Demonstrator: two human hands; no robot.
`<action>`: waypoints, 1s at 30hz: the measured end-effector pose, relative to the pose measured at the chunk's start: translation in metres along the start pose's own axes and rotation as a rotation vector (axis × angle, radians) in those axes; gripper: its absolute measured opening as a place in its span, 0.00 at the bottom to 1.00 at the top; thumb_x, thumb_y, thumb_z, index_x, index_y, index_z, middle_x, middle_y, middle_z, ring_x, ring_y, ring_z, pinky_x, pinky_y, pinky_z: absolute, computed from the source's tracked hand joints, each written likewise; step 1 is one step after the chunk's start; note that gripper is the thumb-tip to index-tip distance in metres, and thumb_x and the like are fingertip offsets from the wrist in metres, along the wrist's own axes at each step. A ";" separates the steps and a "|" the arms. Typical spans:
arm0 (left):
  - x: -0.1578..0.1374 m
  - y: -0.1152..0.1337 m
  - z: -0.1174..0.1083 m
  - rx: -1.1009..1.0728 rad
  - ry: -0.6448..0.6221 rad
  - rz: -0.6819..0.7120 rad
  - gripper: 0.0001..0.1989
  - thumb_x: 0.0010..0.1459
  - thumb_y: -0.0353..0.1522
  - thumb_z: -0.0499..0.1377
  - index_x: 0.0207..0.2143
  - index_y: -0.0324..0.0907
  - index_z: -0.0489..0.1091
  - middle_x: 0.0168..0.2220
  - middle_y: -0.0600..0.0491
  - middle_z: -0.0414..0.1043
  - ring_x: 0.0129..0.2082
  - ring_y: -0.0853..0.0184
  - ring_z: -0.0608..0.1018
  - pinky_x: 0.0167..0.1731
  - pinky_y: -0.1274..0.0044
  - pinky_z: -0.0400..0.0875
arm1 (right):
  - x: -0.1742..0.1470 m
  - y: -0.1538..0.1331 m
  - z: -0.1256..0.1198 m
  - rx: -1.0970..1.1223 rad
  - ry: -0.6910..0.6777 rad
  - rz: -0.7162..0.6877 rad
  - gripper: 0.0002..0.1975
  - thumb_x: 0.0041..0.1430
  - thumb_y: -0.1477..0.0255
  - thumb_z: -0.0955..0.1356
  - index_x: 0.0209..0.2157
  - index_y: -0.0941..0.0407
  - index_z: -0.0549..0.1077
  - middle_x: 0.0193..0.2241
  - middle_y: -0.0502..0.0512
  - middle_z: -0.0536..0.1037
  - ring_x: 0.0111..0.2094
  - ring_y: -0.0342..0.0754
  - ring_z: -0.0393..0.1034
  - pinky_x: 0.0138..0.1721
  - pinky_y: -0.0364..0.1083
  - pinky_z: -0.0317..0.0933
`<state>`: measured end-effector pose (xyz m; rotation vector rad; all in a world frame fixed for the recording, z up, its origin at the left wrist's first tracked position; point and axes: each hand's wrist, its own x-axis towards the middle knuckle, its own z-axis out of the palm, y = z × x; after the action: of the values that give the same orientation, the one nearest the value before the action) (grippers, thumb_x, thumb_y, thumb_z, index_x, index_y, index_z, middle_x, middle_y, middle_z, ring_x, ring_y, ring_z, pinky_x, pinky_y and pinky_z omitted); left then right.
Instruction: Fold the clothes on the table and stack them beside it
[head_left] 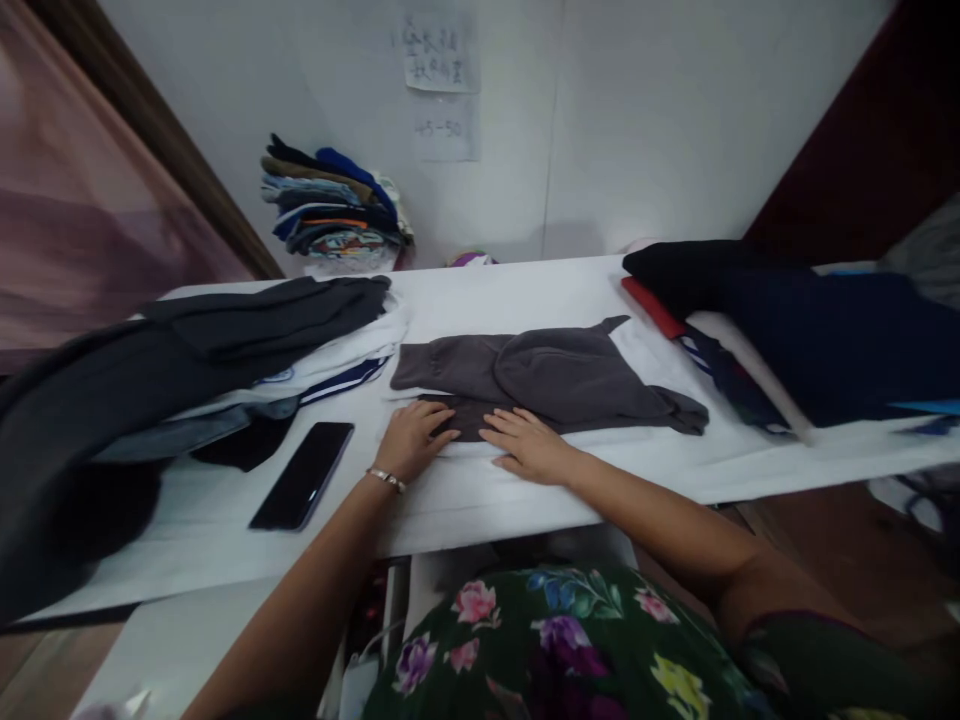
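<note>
A dark grey garment [555, 370] lies partly folded on the white-covered table [517, 290] in front of me, with narrow ends at its left and right. Its exact kind I cannot tell. My left hand [412, 438] rests flat on the near left edge of the cloth, fingers stretched out, a bracelet on the wrist. Just to the right, my right hand [529, 445] lies palm down on the same near edge, fingers spread. Neither hand grips the fabric. White cloth shows under the garment's right side.
A black phone [304, 478] lies left of my left hand. Loose dark clothes [247, 325] spread over the left side. Folded clothes [825, 330] are piled at the right. Another stack of clothes [334, 205] stands at the back left, by the wall with paper signs [442, 60].
</note>
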<state>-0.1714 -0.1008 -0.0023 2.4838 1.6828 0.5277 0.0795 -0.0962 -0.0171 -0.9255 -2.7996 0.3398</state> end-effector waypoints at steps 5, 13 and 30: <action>0.000 -0.012 0.002 0.043 0.009 0.011 0.19 0.57 0.45 0.56 0.46 0.48 0.74 0.50 0.47 0.73 0.51 0.54 0.71 0.49 0.64 0.64 | -0.045 0.009 -0.009 0.013 0.010 0.068 0.28 0.65 0.62 0.60 0.63 0.59 0.57 0.65 0.60 0.54 0.66 0.52 0.44 0.63 0.55 0.44; -0.003 -0.028 0.005 -0.001 0.060 0.115 0.24 0.59 0.49 0.51 0.46 0.44 0.74 0.49 0.47 0.74 0.50 0.55 0.73 0.49 0.64 0.66 | -0.148 0.047 -0.020 -0.050 0.156 0.271 0.21 0.66 0.65 0.60 0.58 0.55 0.66 0.61 0.60 0.62 0.63 0.53 0.53 0.60 0.59 0.51; 0.063 0.020 -0.021 -0.122 0.277 0.056 0.12 0.60 0.38 0.55 0.39 0.44 0.75 0.46 0.50 0.75 0.49 0.62 0.73 0.51 0.67 0.65 | -0.086 0.062 -0.071 -0.030 0.606 0.106 0.15 0.64 0.70 0.61 0.50 0.53 0.72 0.51 0.56 0.74 0.57 0.51 0.63 0.57 0.56 0.59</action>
<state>-0.1397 -0.0529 0.0377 2.4682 1.6132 0.9903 0.1989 -0.0884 0.0270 -0.9839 -2.2124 0.0165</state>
